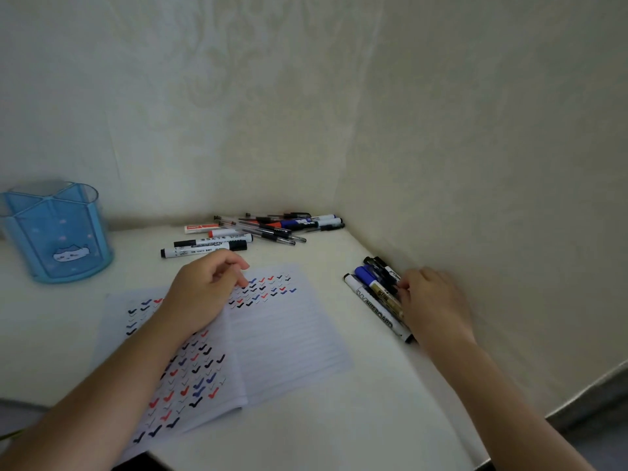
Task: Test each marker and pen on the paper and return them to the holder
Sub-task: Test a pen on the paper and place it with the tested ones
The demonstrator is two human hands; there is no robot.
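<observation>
Now the left hand rests on the paper, fingers loosely curled, holding nothing. Right of the paper, the right hand covers a small bunch of markers, fingertips touching them; whether it grips one, I cannot tell. Beyond the paper lies a pile of pens; the blue holder stands far-left of it.

our left hand loosely curled on white lined paper full of coloured ticks, our right hand touching black and blue marker cluster by wall, grip unclear, translucent blue plastic holder far left, pen-and-marker pile at back
</observation>
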